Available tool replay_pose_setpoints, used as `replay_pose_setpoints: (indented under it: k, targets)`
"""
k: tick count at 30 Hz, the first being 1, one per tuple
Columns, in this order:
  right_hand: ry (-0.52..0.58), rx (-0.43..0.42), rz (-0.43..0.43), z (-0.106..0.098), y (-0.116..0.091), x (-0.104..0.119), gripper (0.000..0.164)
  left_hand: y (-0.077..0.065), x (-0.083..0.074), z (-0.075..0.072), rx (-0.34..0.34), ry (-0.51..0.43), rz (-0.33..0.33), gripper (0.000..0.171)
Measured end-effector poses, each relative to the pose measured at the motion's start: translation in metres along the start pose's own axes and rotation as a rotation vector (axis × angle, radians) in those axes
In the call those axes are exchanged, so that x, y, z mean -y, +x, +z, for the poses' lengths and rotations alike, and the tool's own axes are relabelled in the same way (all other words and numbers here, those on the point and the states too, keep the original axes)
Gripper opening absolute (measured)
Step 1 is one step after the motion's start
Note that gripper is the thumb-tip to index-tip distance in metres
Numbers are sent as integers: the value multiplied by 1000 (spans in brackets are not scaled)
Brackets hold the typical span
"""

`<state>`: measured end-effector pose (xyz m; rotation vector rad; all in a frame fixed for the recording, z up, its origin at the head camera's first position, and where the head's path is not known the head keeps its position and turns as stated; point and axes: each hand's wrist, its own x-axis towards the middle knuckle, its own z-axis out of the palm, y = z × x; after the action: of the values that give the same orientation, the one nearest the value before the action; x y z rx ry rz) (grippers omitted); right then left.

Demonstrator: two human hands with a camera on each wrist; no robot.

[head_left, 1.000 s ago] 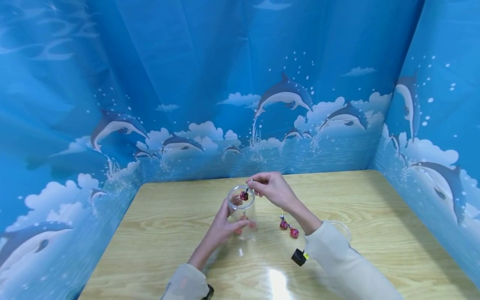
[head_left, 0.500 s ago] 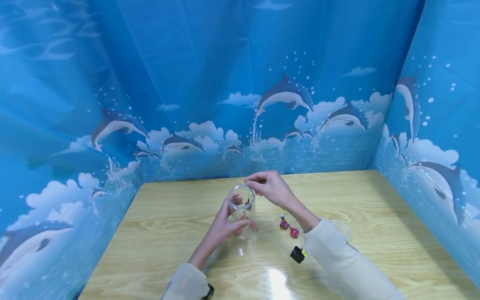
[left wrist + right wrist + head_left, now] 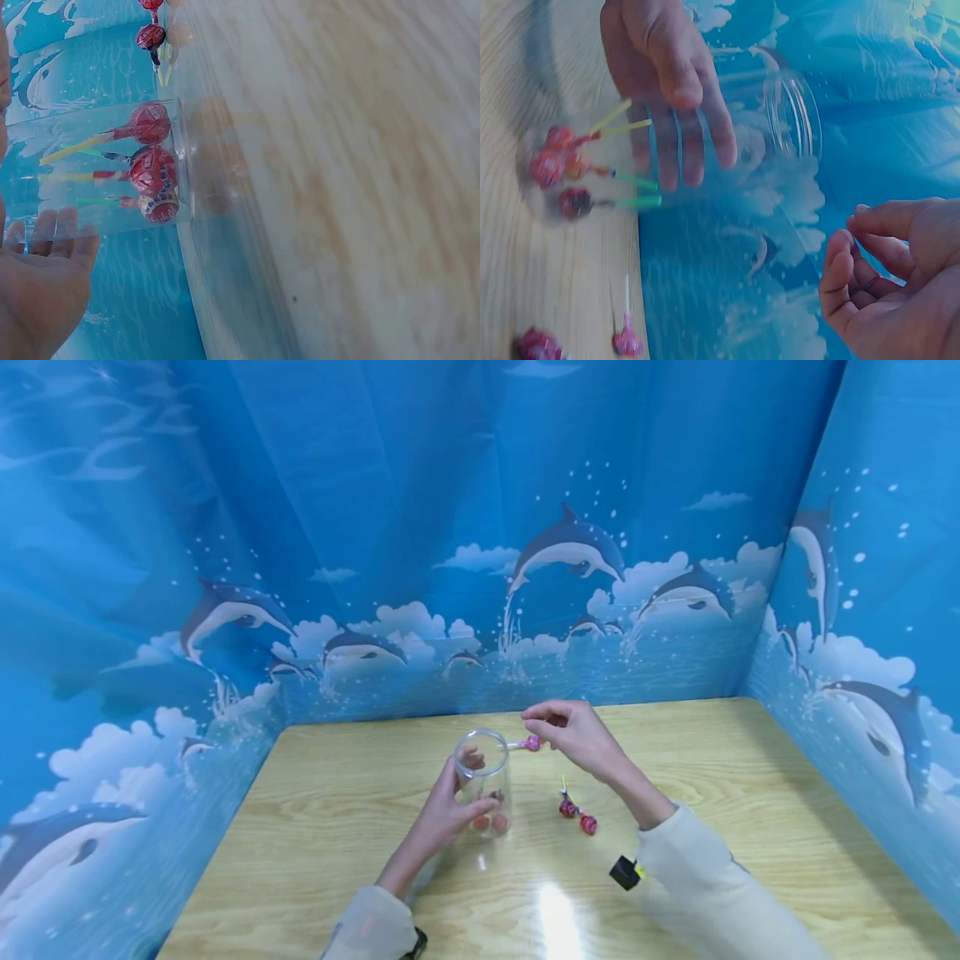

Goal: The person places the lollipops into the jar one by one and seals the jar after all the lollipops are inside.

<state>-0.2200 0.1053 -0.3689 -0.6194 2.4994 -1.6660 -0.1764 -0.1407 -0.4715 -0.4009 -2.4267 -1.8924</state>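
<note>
My left hand (image 3: 446,810) holds a clear plastic jar (image 3: 504,781) upright on the table, thumb on the near side and fingers behind it. Several lollipops (image 3: 154,172) in red and dark wrappers lie at the jar's bottom, their yellow and green sticks pointing up. To the right of the jar's mouth, my right hand (image 3: 577,739) hovers with nothing in it. Its fingers (image 3: 889,217) are loosely bent, thumb and index tips close together. A pink lollipop (image 3: 532,743) with a white stick lies on the table just below those fingertips in the head view.
Two red lollipops (image 3: 588,824) lie close together on the wood-grain table (image 3: 322,843), right of the jar. A blue curtain (image 3: 420,527) printed with dolphins surrounds the table's back and sides. A small black cube (image 3: 625,872) sits at the right wrist.
My right hand lowered a dark red lollipop into the jar's mouth and let it go; it now lies inside. The hand then moved right. My left hand stayed on the jar.
</note>
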Motion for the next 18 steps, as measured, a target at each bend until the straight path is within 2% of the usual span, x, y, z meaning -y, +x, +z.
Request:
replay_pose_setpoints:
  k: [8,18]
  targets:
    - [-39,21,44,-24,-14,-26,31,-2,-2,0,-7,-11,-19,84]
    - [-66,78,125,-33,-22,-57,32,-1,1,0,2,8,-5,84]
